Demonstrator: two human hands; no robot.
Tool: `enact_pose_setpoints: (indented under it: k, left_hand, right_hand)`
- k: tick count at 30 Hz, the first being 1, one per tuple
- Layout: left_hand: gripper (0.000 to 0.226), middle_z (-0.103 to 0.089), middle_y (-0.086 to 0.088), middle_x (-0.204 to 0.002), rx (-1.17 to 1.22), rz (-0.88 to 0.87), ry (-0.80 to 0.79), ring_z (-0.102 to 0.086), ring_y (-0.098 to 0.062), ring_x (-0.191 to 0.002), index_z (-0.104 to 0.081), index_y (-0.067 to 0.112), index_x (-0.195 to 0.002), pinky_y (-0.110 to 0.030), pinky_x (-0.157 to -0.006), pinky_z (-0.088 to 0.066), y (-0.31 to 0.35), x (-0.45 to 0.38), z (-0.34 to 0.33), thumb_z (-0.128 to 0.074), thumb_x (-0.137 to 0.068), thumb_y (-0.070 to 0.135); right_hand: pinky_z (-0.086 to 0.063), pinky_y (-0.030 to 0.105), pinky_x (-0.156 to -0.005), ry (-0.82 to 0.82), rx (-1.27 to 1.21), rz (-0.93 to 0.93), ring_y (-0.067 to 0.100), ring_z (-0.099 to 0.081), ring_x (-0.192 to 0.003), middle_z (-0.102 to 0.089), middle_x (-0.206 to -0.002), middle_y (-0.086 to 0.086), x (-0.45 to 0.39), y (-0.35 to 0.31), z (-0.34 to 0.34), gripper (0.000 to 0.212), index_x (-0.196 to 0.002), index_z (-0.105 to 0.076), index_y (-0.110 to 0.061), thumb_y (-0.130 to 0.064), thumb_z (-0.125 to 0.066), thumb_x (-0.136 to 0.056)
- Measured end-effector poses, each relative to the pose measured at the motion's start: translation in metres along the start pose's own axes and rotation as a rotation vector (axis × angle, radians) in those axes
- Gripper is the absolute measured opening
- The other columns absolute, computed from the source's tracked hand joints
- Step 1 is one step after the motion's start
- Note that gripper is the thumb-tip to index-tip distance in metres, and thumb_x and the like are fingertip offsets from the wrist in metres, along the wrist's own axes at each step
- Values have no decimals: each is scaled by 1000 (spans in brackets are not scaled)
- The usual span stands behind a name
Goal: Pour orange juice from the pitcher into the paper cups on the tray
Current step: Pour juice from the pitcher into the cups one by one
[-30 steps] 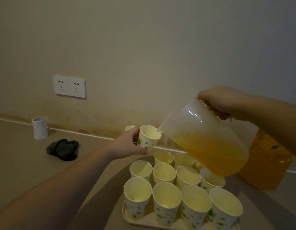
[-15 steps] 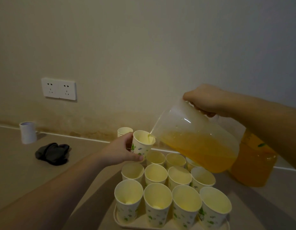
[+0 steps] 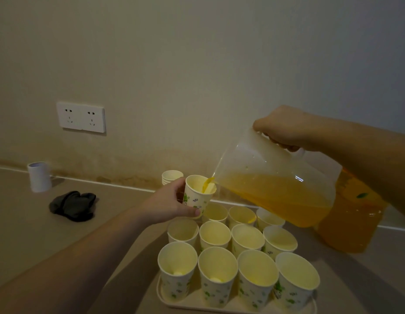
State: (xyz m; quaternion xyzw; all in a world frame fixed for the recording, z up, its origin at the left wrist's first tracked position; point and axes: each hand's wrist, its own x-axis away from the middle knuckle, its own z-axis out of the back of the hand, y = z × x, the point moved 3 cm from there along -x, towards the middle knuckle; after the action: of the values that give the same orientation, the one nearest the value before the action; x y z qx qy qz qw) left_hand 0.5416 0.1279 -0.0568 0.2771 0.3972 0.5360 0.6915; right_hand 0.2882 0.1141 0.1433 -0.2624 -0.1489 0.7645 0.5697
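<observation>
My right hand (image 3: 287, 130) grips the handle of a clear plastic pitcher (image 3: 274, 177), tilted to the left and about half full of orange juice. A stream of juice runs from its spout into a leaf-printed paper cup (image 3: 198, 196). My left hand (image 3: 167, 205) holds this cup in the air, above the back left of the tray. Several more paper cups (image 3: 217, 268) stand in rows on the pale tray (image 3: 167, 301) below.
A large orange juice jug (image 3: 353, 218) stands behind the pitcher at the right. A small stack of spare cups (image 3: 171, 176) sits by the wall. On the counter to the left lie a dark cloth (image 3: 72, 206) and a white cylinder (image 3: 39, 176). A double socket (image 3: 81, 116) is on the wall.
The pitcher has tipped further and juice now flows into the held cup. The cup has sunk slightly lower toward the tray.
</observation>
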Motion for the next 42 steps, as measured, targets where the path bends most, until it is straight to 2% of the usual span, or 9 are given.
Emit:
enact_pose_setpoints:
  k: [2, 15, 23, 30, 42]
  left_hand:
    - [67, -72, 17, -111, -4, -5, 5, -68, 2, -102, -56, 40, -122, -24, -81, -59, 1, 0, -1, -94, -70, 22]
    - [77, -68, 17, -118, -20, -19, 12, -67, -1, -106, -53, 33, -135, -28, -88, -60, 4, 0, -4, -94, -70, 26]
    - [69, -69, 16, -116, -5, 0, 15, -67, -3, -104, -54, 35, -129, -31, -90, -59, 5, 0, -4, -92, -74, 20]
    - [73, -67, 17, -118, -28, -5, 25, -66, -3, -106, -52, 35, -132, -24, -85, -58, 8, -1, -6, -92, -73, 22]
    - [72, -68, 18, -116, -29, -6, 36, -66, 4, -101, -53, 34, -132, -21, -82, -58, 8, 1, -7, -93, -72, 22]
  right_hand:
    - [-27, 24, -48, -1, -3, -3, 19, -31, -47, -41, -60, 7, -1, 0, -1, 25, -71, -50, -10, -25, -56, -90]
    - [-28, 25, -49, -6, 13, -12, 19, -33, -48, -43, -62, 9, -1, 6, -5, 25, -72, -52, -8, -25, -55, -90]
    - [-28, 25, -50, -15, 10, -17, 20, -32, -50, -42, -64, 10, 0, 9, -5, 26, -73, -50, -8, -24, -55, -92]
    - [-27, 24, -49, -24, 18, -6, 19, -32, -49, -41, -64, 9, 1, 9, -3, 24, -73, -50, -8, -23, -55, -91]
    - [-28, 25, -49, -22, 33, -7, 19, -33, -48, -43, -63, 9, 1, 9, -4, 25, -72, -51, -8, -24, -55, -90]
